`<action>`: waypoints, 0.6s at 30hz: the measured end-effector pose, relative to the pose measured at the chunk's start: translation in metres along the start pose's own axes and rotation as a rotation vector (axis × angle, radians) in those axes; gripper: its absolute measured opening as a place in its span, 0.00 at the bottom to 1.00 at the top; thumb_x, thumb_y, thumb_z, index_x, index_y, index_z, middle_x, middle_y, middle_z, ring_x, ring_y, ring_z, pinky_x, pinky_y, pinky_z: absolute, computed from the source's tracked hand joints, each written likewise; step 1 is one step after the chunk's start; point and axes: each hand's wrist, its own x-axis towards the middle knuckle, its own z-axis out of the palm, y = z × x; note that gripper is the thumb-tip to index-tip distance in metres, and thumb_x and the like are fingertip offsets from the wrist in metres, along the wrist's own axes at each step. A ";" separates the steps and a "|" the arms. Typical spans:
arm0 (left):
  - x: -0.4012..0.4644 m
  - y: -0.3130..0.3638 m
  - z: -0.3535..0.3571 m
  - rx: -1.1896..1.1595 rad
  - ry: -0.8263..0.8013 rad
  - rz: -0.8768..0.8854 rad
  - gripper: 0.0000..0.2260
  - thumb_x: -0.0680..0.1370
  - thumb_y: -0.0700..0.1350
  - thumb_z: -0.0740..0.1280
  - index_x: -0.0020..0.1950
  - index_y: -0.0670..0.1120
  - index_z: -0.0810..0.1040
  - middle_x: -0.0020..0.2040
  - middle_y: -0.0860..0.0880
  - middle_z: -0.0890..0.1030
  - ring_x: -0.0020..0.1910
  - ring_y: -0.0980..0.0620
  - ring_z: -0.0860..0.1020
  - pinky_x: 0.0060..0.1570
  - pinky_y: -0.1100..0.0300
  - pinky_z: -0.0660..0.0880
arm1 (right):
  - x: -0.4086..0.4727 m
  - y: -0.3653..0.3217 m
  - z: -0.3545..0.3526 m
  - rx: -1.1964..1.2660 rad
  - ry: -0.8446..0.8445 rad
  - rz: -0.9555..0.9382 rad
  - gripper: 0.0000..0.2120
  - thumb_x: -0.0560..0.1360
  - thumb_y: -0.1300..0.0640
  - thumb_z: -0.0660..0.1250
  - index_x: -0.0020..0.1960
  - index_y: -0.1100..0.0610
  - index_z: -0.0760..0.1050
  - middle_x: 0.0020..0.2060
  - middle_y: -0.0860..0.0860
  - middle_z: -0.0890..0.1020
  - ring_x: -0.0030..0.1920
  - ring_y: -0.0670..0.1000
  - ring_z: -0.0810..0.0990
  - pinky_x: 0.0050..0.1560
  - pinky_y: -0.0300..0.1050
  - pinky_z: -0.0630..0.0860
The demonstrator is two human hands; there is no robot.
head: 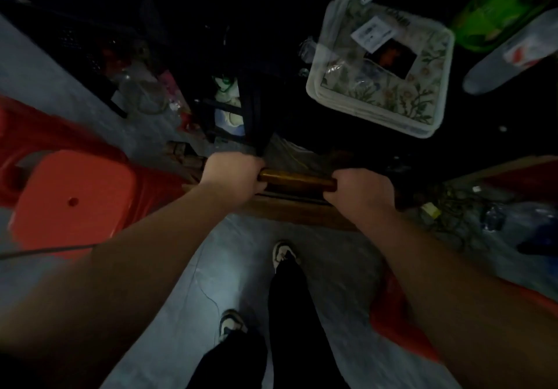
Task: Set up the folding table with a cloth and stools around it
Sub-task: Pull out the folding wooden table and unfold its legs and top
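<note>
1. Left hand (234, 174) and right hand (356, 195) both clench the folded table's wooden edge (297, 178), table standing edge-up ahead of the feet.
2. Red stool (72, 201) left of table.
3. Step: fetching table; next, likely lift clear and unfold.

A grey floor (235, 267) carries a red plastic stool (72, 201) at the left and a brown wooden folded table (302, 210) standing on edge ahead. The person's two pale shoes (283, 252) stand on it, with cluttered bottles (142, 92) near the dark back.
</note>
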 end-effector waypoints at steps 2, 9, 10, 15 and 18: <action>-0.047 0.006 -0.032 -0.006 0.055 0.002 0.08 0.76 0.59 0.64 0.44 0.56 0.72 0.35 0.55 0.72 0.37 0.49 0.74 0.36 0.56 0.70 | -0.047 -0.011 -0.025 -0.008 0.053 -0.020 0.11 0.75 0.41 0.64 0.42 0.47 0.76 0.35 0.46 0.75 0.38 0.50 0.76 0.32 0.43 0.68; -0.213 0.031 -0.128 0.032 0.290 0.004 0.10 0.74 0.58 0.68 0.42 0.52 0.77 0.37 0.50 0.79 0.39 0.45 0.78 0.34 0.56 0.70 | -0.216 -0.046 -0.088 -0.040 0.273 -0.054 0.13 0.75 0.42 0.65 0.36 0.47 0.70 0.33 0.45 0.73 0.33 0.48 0.70 0.29 0.42 0.61; -0.234 0.035 -0.140 0.039 0.310 -0.009 0.11 0.74 0.58 0.68 0.42 0.52 0.77 0.37 0.50 0.79 0.38 0.45 0.78 0.33 0.57 0.68 | -0.236 -0.049 -0.095 -0.035 0.295 -0.066 0.13 0.75 0.42 0.65 0.36 0.47 0.70 0.32 0.45 0.73 0.34 0.48 0.71 0.29 0.42 0.61; -0.342 0.063 -0.179 0.105 0.419 -0.098 0.12 0.72 0.59 0.69 0.40 0.51 0.78 0.34 0.50 0.77 0.35 0.45 0.77 0.32 0.57 0.65 | -0.331 -0.062 -0.120 -0.005 0.386 -0.162 0.14 0.74 0.42 0.65 0.34 0.48 0.70 0.31 0.45 0.74 0.33 0.47 0.73 0.30 0.43 0.65; -0.397 0.080 -0.189 0.110 0.427 -0.173 0.12 0.73 0.59 0.68 0.39 0.51 0.77 0.33 0.52 0.75 0.34 0.47 0.76 0.31 0.58 0.66 | -0.373 -0.066 -0.127 -0.025 0.409 -0.205 0.14 0.73 0.42 0.65 0.34 0.49 0.71 0.30 0.46 0.74 0.32 0.46 0.73 0.30 0.42 0.63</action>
